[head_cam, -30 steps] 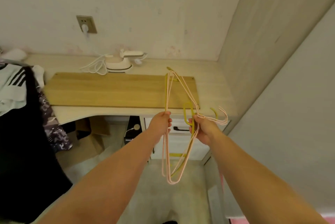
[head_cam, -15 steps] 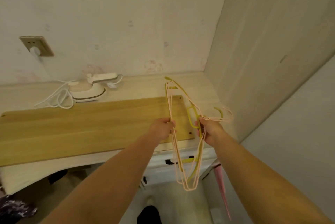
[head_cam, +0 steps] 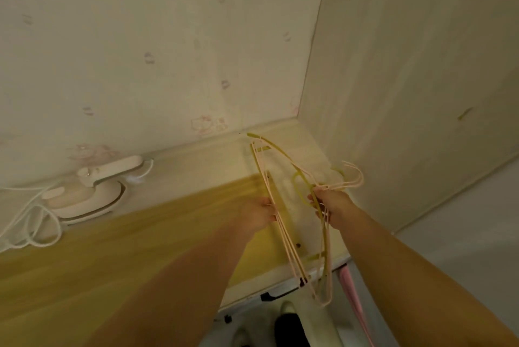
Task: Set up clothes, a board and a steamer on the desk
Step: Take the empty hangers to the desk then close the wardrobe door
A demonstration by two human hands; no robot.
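Observation:
Both hands hold a bundle of thin pink and yellow clothes hangers (head_cam: 292,245) over the desk's right end. My left hand (head_cam: 257,213) grips the bundle's long side. My right hand (head_cam: 330,206) is closed around the necks, just below the hooks. A long wooden board (head_cam: 112,251) lies flat on the pale desk (head_cam: 224,158), under my left forearm. The white steamer (head_cam: 90,195) stands behind the board near the wall, with its coiled cord (head_cam: 28,223) to its left. No clothes are in view.
The back wall meets a side panel (head_cam: 407,94) at the desk's right corner. Below the desk edge are a white drawer front with a dark handle (head_cam: 276,294), the floor and a foot. A pink strip (head_cam: 354,299) hangs at the right.
The view has moved closer and to the right; the clothes and wall socket have left the frame. Both hands have carried the hangers forward over the desk's right end, still gripping them.

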